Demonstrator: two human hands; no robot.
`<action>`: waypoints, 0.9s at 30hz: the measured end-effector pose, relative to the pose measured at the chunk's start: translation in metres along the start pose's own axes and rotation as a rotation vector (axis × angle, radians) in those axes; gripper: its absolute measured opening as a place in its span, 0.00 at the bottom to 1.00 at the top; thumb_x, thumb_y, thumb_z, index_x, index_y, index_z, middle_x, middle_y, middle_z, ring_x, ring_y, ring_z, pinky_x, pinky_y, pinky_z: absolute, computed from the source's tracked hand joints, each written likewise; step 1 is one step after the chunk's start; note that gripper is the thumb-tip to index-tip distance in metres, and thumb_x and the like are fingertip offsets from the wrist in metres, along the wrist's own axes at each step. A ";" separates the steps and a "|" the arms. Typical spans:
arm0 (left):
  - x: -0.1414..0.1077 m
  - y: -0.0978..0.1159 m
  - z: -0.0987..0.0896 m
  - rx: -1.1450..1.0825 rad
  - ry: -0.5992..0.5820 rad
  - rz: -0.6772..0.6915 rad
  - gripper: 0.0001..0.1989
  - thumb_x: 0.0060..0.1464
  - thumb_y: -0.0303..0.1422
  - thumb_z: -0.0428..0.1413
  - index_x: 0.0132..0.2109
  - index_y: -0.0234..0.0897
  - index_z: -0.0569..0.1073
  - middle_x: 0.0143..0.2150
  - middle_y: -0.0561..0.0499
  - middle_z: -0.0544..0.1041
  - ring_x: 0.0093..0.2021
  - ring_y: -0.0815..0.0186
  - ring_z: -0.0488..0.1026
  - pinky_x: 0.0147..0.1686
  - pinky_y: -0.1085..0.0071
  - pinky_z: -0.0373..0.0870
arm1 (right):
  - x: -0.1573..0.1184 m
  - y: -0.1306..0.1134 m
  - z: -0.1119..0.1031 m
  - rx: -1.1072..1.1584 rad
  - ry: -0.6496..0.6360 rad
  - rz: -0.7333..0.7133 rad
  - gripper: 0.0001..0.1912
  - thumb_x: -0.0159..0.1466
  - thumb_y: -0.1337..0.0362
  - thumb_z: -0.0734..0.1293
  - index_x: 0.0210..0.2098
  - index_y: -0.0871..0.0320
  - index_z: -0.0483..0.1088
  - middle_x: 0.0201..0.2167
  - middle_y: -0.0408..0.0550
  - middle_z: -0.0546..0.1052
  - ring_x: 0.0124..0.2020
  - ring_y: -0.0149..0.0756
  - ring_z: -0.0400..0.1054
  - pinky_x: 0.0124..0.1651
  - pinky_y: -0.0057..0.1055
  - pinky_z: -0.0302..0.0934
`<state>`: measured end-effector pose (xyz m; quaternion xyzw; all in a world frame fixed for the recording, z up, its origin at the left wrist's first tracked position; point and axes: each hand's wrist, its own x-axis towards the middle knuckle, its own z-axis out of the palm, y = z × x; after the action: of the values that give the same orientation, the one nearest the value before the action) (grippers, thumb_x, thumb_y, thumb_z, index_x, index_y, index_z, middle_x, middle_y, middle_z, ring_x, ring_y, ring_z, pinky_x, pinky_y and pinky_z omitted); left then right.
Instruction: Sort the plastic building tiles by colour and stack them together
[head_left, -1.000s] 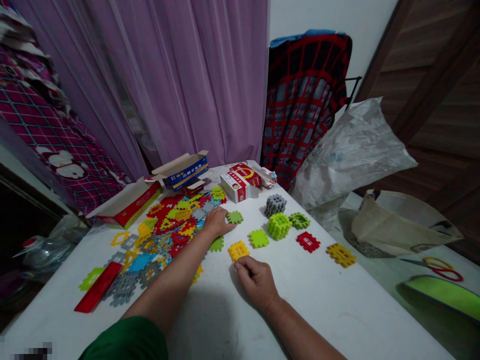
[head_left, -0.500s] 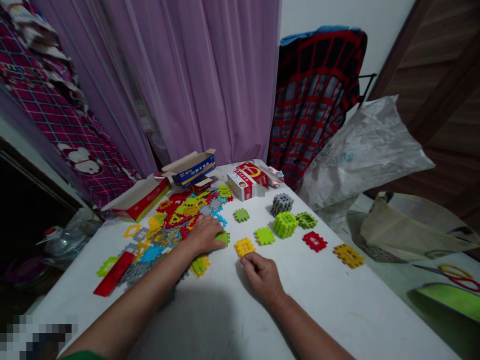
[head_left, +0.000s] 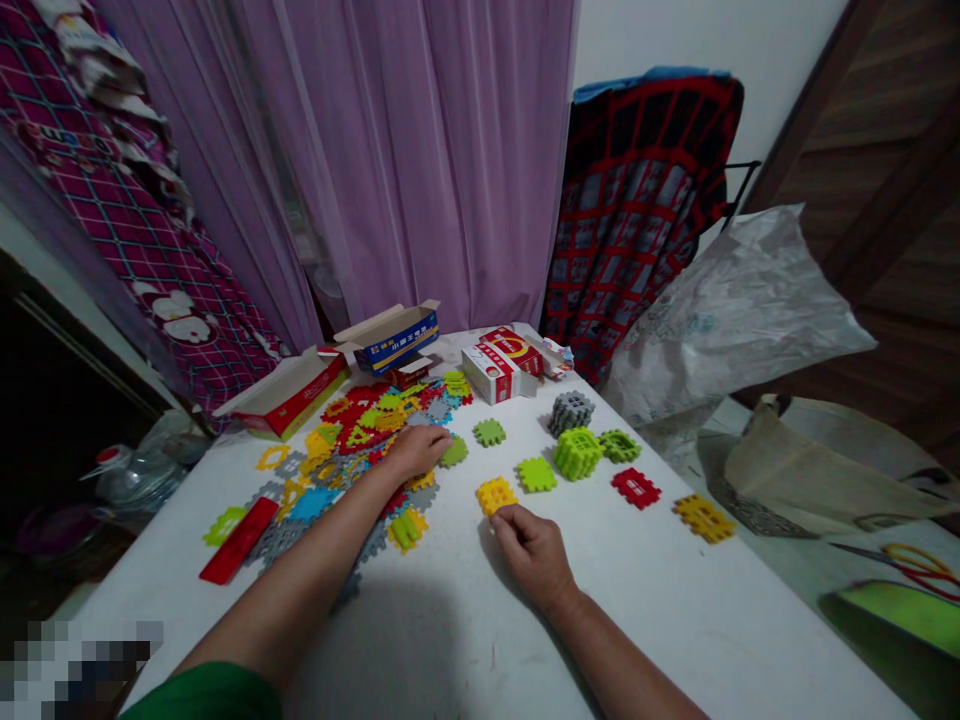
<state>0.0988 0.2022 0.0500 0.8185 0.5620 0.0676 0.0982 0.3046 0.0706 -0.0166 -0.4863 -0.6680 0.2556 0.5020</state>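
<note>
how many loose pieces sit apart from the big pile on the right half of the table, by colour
Green: 4, namely flat piece by the left hand, flat piece, flat piece, open frame
Green cube: 1
Grey cube: 1
Yellow: 2
Red: 1
Total: 9

blue box (head_left: 395, 338), print seemingly Chinese, unreadable

Near edge: bare white table (head_left: 465, 640) is lying open in front of both forearms.
Left side: pile of loose tiles (head_left: 352, 450) is crowding the path.
Back: boxes (head_left: 499, 365) are blocking the far edge.
Right: green cube (head_left: 577, 452), red tile (head_left: 636, 488) and yellow tile (head_left: 703, 518) are leaving gaps between them.
</note>
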 end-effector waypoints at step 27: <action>-0.012 0.016 0.007 0.159 0.114 -0.103 0.20 0.52 0.45 0.58 0.50 0.41 0.75 0.54 0.43 0.75 0.58 0.49 0.65 0.56 0.53 0.57 | 0.001 -0.005 -0.002 0.018 -0.026 0.010 0.16 0.64 0.58 0.61 0.24 0.58 0.71 0.16 0.39 0.67 0.18 0.26 0.58 0.24 0.22 0.52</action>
<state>0.1112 0.1848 0.0466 0.7887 0.6115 0.0640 0.0043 0.3049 0.0694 -0.0115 -0.4820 -0.6696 0.2704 0.4962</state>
